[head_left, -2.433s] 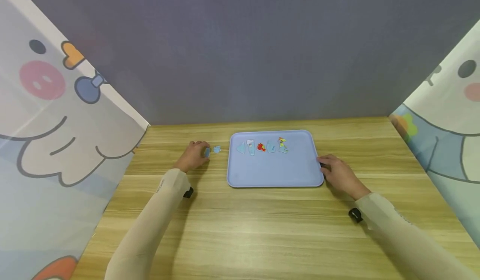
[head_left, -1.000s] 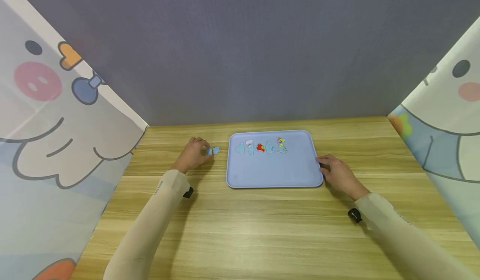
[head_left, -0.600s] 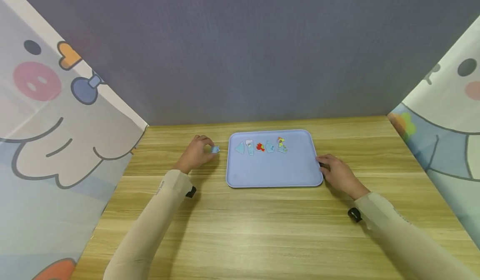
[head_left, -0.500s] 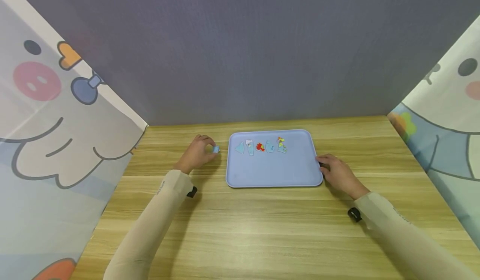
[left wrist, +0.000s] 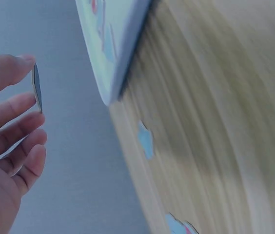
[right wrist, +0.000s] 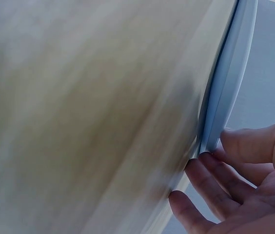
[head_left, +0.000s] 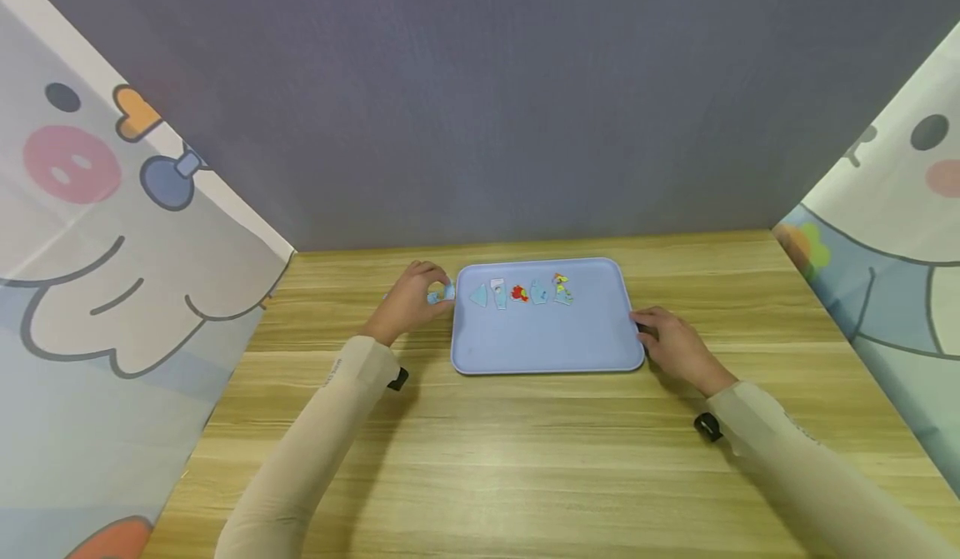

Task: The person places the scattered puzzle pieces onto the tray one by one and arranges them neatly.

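Between its thumb and fingertips my left hand [head_left: 408, 299] pinches a light-blue puzzle piece [left wrist: 37, 87], raised off the table by the tray's left edge. My right hand [head_left: 677, 349] grips the right rim of the pale blue tray [head_left: 547, 344], thumb on one side and fingers on the other in the right wrist view. A row of several puzzle pieces lies along the tray's upper half, among them a red one [head_left: 519, 293] and a triangular blue one [head_left: 480, 295]. On the table below the left hand lies a small blue puzzle piece [left wrist: 146, 140].
Another puzzle piece [left wrist: 175, 224] lies farther left on the wooden table [head_left: 487, 451], partly cut off in the left wrist view. A grey partition [head_left: 525, 109] stands along the back. Panels with cartoon prints [head_left: 150, 292] rise at both sides.
My left hand has picked up a light-blue puzzle piece from the table and moved right to the tray's left edge. My right hand stays at the tray rim; the tray pieces look unchanged.
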{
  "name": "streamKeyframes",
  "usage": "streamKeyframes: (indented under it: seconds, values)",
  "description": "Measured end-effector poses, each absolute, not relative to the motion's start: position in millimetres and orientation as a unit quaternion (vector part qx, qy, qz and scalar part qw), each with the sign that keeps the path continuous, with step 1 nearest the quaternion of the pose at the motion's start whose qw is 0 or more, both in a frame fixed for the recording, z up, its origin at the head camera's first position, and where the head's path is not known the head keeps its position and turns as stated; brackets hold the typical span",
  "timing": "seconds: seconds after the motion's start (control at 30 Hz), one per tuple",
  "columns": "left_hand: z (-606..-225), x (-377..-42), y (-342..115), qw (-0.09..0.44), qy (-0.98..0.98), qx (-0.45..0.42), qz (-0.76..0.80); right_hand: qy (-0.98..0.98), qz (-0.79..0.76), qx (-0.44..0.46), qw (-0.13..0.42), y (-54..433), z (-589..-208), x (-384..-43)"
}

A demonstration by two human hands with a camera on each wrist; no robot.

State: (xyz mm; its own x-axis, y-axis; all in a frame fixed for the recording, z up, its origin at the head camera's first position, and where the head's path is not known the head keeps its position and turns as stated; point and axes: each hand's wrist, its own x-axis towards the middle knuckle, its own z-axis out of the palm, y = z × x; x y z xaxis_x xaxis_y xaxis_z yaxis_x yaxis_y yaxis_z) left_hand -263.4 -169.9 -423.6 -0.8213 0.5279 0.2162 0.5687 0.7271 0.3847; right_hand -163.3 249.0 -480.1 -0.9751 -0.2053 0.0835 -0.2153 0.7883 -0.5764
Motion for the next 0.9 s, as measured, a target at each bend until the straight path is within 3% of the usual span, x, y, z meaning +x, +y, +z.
streamKeyframes:
  seconds: [0.63,0.9]
  values:
    - [-408.0,-265.7,-122.1,0.057,-0.912,-0.344,-0.214,-0.946,0.307,0.109,0.004,247.5,-478.4,-162.0]
    - [-405.9,-265.9,-100.7,0.032,-0.912,-0.341,-0.225,-0.945,0.309,0.105,0.005,247.1,-478.4,-162.5]
